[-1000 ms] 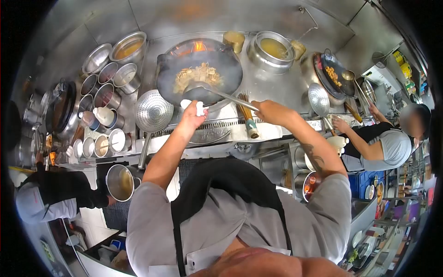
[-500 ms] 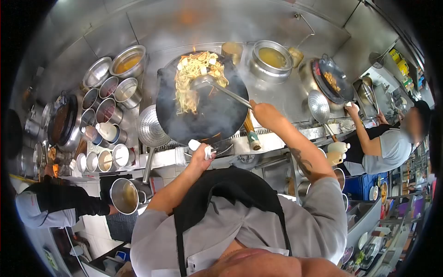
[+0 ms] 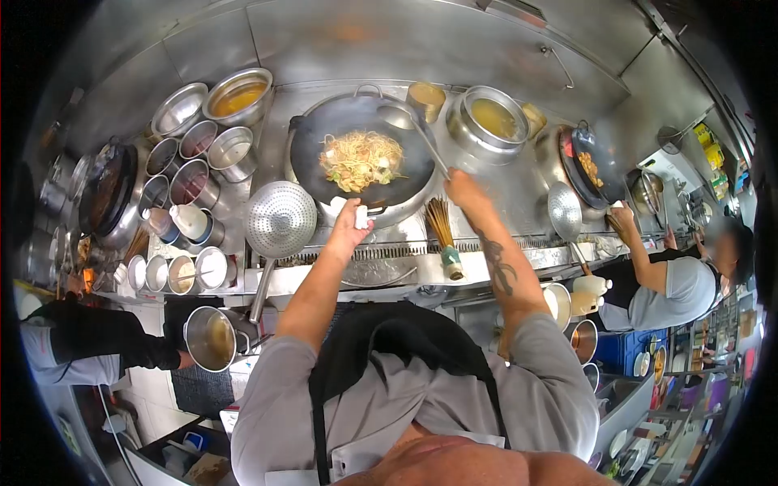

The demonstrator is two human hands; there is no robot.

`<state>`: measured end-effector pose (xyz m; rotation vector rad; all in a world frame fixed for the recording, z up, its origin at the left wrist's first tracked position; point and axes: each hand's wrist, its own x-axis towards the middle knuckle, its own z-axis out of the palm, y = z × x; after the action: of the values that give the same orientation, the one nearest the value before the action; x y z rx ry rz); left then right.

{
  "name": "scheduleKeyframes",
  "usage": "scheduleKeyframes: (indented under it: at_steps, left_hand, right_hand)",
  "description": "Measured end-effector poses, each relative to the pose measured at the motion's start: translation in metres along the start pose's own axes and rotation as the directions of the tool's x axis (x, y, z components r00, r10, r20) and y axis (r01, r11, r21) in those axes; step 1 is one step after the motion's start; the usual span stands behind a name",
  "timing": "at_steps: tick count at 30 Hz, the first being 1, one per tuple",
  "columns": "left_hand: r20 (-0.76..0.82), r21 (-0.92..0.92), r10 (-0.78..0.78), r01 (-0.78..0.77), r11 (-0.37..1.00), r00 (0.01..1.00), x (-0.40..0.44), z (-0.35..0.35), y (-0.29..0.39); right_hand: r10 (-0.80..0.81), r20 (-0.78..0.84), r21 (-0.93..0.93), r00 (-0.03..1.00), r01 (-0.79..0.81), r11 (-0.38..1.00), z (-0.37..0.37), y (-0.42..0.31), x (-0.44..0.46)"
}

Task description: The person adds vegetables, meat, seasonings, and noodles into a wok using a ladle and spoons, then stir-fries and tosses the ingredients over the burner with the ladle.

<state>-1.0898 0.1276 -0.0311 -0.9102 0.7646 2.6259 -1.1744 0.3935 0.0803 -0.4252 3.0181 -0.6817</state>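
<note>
A black wok (image 3: 308,154) sits on the stove with a heap of noodles (image 3: 362,159) in its middle, mixed with pale chunks and bits of greens. At the wok's near rim, my left hand (image 3: 349,231) is closed around a folded white cloth (image 3: 361,216); the cloth hides most of the grip there. My right hand (image 3: 468,191) is wrapped round the handle of a metal ladle (image 3: 428,144). The ladle's bowl is over the far right rim, apart from the noodles.
A perforated strainer (image 3: 280,219) lies left of the wok, a bamboo brush (image 3: 442,235) to its right. Metal pots (image 3: 194,185) crowd the left side. Behind stands a pot of yellowish liquid (image 3: 494,121). One person (image 3: 677,283) works at another wok on the right; another person (image 3: 97,344) is at left.
The wok has gone from tilted to flatter and farther away. The noodles, earlier strung up its far side, now lie heaped in the middle. The ladle has moved off them; steam has thinned.
</note>
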Motion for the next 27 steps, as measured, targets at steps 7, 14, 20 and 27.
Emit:
scheduleKeyframes:
  at_steps: [7,14,20,27]
  left_hand:
    - [-0.078,-0.05,-0.03,0.026,0.998,0.996,0.004,0.004,0.0]
    - [-0.036,-0.041,-0.028,0.027,0.999,0.999,0.005,0.0,0.001]
    - [-0.022,-0.114,-0.015,0.013,0.993,1.0,-0.082,0.043,-0.022]
    - [-0.078,-0.103,-0.022,0.014,0.995,0.997,-0.107,0.048,-0.032]
  right_hand:
    - [-0.045,0.249,0.317,0.967,-0.037,0.948,0.088,-0.059,0.032]
    - [-0.361,0.344,-0.194,0.867,0.442,0.876,-0.006,0.003,-0.056]
    - [-0.465,0.227,-0.245,0.856,0.513,0.823,-0.074,-0.018,-0.09]
    - [-0.315,0.581,0.109,0.75,0.312,0.944,-0.137,-0.036,-0.12]
